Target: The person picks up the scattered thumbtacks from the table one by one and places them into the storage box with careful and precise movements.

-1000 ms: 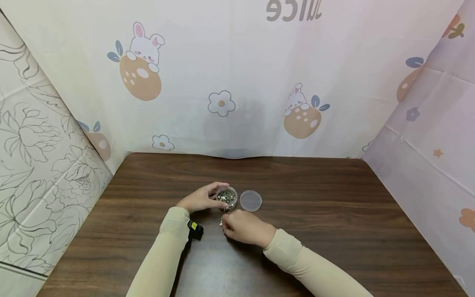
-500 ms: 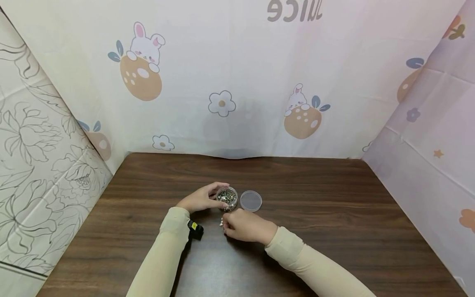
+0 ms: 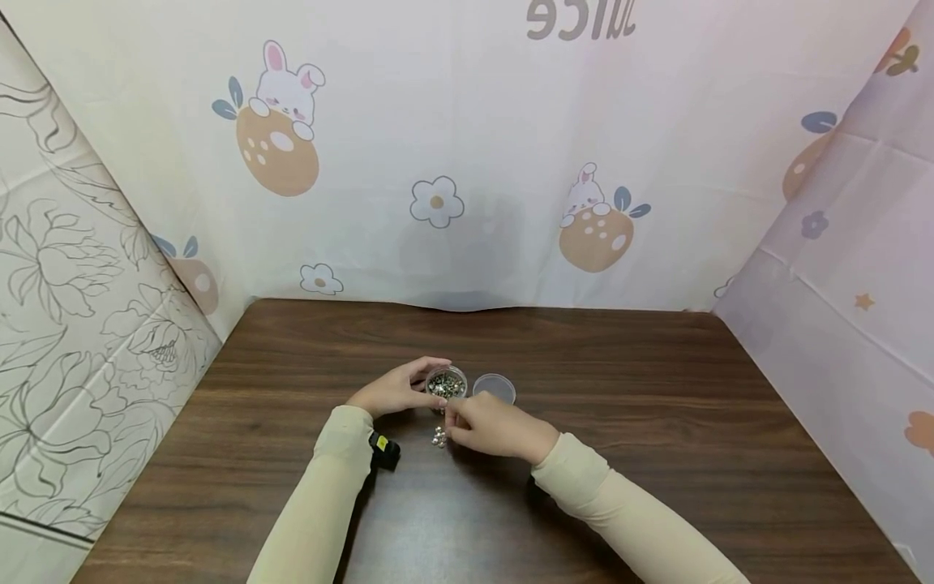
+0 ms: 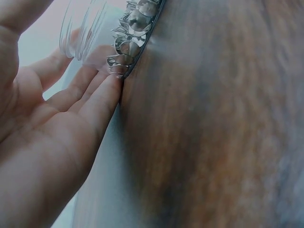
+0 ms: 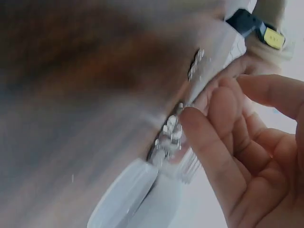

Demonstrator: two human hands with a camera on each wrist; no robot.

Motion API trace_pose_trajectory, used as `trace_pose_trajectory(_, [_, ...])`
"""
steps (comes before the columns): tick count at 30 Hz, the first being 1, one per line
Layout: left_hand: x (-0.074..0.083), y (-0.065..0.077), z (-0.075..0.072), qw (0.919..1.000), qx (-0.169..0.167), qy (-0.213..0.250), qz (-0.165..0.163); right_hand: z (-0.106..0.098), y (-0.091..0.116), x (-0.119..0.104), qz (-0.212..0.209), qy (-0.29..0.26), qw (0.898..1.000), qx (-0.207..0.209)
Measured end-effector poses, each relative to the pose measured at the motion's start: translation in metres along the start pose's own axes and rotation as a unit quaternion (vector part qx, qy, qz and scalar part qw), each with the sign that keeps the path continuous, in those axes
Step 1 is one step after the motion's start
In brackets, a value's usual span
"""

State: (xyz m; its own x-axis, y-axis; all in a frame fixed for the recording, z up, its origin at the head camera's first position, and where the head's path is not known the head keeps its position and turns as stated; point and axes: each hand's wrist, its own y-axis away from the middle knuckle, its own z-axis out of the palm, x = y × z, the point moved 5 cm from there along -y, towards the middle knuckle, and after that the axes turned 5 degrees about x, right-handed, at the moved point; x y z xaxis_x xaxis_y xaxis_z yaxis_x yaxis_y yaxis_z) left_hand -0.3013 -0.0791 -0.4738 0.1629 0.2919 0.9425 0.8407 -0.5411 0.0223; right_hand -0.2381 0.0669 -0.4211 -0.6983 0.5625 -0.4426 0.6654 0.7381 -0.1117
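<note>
My left hand (image 3: 394, 391) grips a small clear round jar (image 4: 88, 28), with its fingers and thumb around the side. Inside lie many small shiny silver metal pieces (image 3: 443, 384), some of them curved and ring-like in the left wrist view. A few more loose metal pieces (image 3: 439, 438) lie in a little cluster on the table in front of the jar. My right hand (image 3: 496, 426) hovers just right of that cluster, close to the jar. In the right wrist view its forefinger and thumb stand apart, and nothing shows between them.
The jar's clear round lid (image 3: 487, 384) lies flat just right of the jar, partly behind my right hand. A black device with a yellow label (image 3: 384, 451) sits at my left wrist. The brown wooden table (image 3: 620, 365) ends at a printed curtain (image 3: 503, 243).
My right hand has shifted slightly right and up toward the jar, uncovering more of the loose metal pieces and overlapping the lid. My left hand and the jar stay put.
</note>
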Motion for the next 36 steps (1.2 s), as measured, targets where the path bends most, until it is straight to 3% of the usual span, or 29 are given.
trace_pose_trajectory(9, [-0.001, 0.0, 0.0, 0.9999, -0.003, 0.006, -0.009, -0.018, -0.007, 0.019, 0.032, -0.027, 0.997, 0.057])
trace_pose_trajectory(20, [0.0, 0.0, 0.0, 0.9997, 0.006, -0.006, -0.024, -0.022, -0.014, 0.039, 0.07, -0.023, 0.993, 0.096])
trace_pose_trajectory(36, [-0.003, -0.001, -0.001, 0.9996, 0.003, 0.006, -0.029, -0.015, -0.023, 0.045, 0.09, -0.019, 0.993, 0.08])
